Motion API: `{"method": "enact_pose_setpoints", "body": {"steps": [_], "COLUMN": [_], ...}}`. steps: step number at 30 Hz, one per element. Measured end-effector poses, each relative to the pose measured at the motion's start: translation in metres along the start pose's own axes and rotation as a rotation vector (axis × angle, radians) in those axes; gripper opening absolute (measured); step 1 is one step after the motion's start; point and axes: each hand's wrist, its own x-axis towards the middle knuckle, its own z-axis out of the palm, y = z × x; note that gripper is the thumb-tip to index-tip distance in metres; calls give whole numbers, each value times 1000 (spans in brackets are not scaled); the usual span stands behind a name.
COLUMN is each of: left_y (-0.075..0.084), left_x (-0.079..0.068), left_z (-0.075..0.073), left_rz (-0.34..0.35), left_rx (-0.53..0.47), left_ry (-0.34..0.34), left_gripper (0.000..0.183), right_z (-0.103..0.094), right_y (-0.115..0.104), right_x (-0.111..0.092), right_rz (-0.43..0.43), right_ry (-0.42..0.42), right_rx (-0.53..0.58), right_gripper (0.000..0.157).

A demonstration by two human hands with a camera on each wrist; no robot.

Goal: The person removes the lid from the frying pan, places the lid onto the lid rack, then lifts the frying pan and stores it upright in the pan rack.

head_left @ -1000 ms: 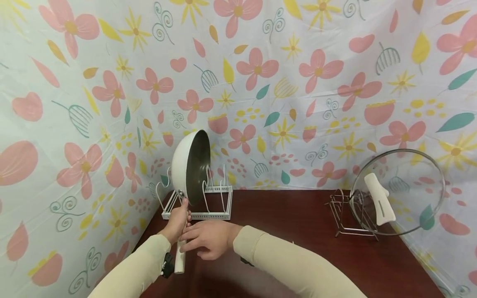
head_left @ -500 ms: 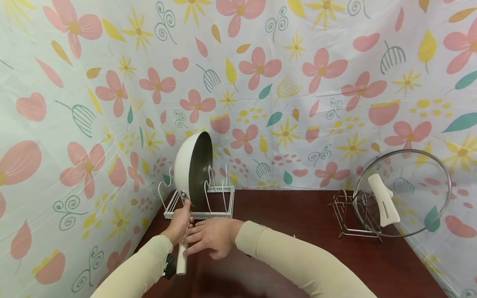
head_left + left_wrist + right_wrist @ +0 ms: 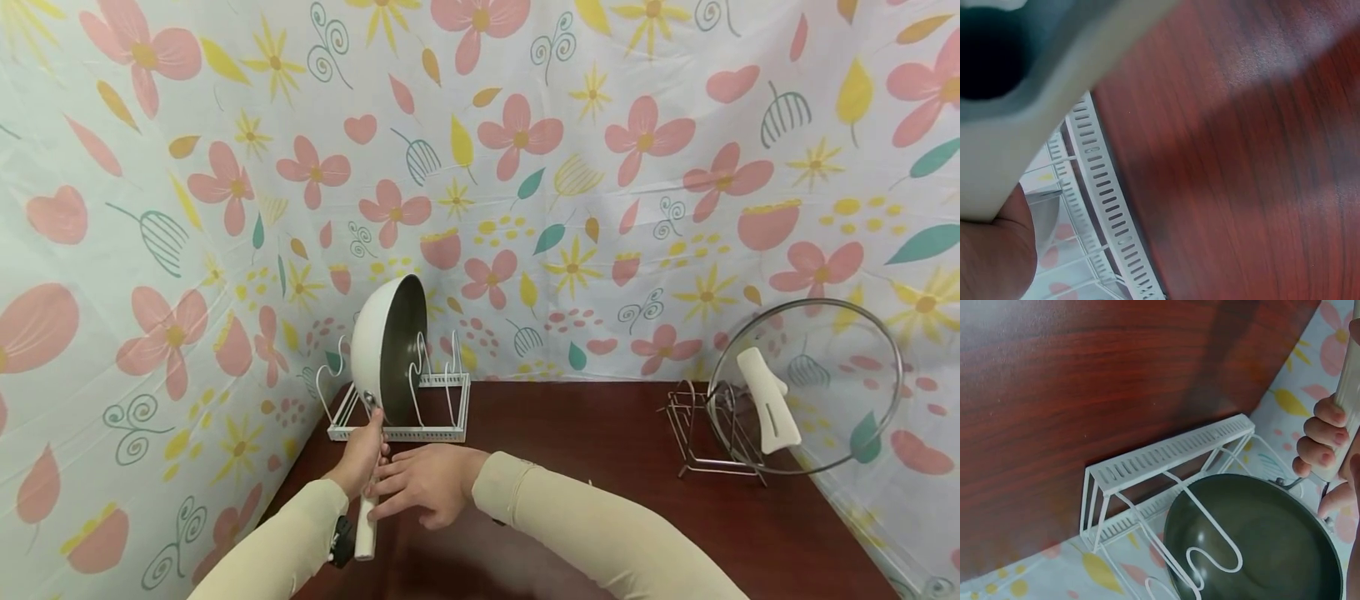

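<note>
A deep frying pan (image 3: 366, 342), white outside and dark inside, stands on edge between the wires of a white pan rack (image 3: 427, 434). My left hand (image 3: 362, 454) grips its pale handle (image 3: 365, 537) close to the pan, the thumb laid along the top. In the right wrist view, the left fingers (image 3: 1324, 434) curl round the handle beside the dark pan interior (image 3: 1254, 531). My right hand (image 3: 431, 486) lies across the handle just below the left, its fingers fairly straight and touching it. The left wrist view shows the handle (image 3: 991, 162) blurred and near, above the left hand (image 3: 994, 259).
A glass lid (image 3: 825, 358) with a cream handle leans in a small metal wire stand (image 3: 705, 462) at the right of the dark red table (image 3: 570, 433). A flowered curtain (image 3: 570, 208) hangs behind and to the left.
The pan has come down a little deeper into the rack, with the left hand and handle lowering along with it. My right hand keeps its place on the handle.
</note>
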Motion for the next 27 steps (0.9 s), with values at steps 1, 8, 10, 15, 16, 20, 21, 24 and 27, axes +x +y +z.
{"method": "enact_pose_setpoints", "body": {"steps": [1, 8, 10, 15, 16, 20, 21, 24, 27], "left_y": [-1, -5, -6, -8, -9, -11, -12, -12, -12], "left_x": [0, 0, 0, 0, 0, 1, 0, 1, 2], "left_z": [0, 2, 2, 3, 3, 3, 3, 4, 5], "left_rz": [-3, -17, -16, 13, 20, 36, 39, 42, 33], "left_rx": [5, 19, 11, -38, -46, -44, -43, -45, -47], "left_ry": [1, -4, -10, -28, -31, -22, -19, -9, -3], "left_gripper": [62, 63, 64, 62, 61, 62, 62, 64, 65], "right_z": [1, 7, 10, 22, 24, 29, 29, 30, 32], "right_y": [0, -3, -5, -12, -13, -17, -18, -22, -27], "right_x": [0, 2, 2, 1, 1, 2, 4, 11, 17], "right_rz": [0, 16, 23, 112, 142, 330, 405, 633, 774], "right_ry": [1, -19, 16, 209, 239, 288, 289, 339, 436], "right_rx": [6, 0, 11, 97, 115, 366, 514, 1187, 1823], "right_gripper": [71, 71, 69, 56, 53, 39, 36, 30, 37]}}
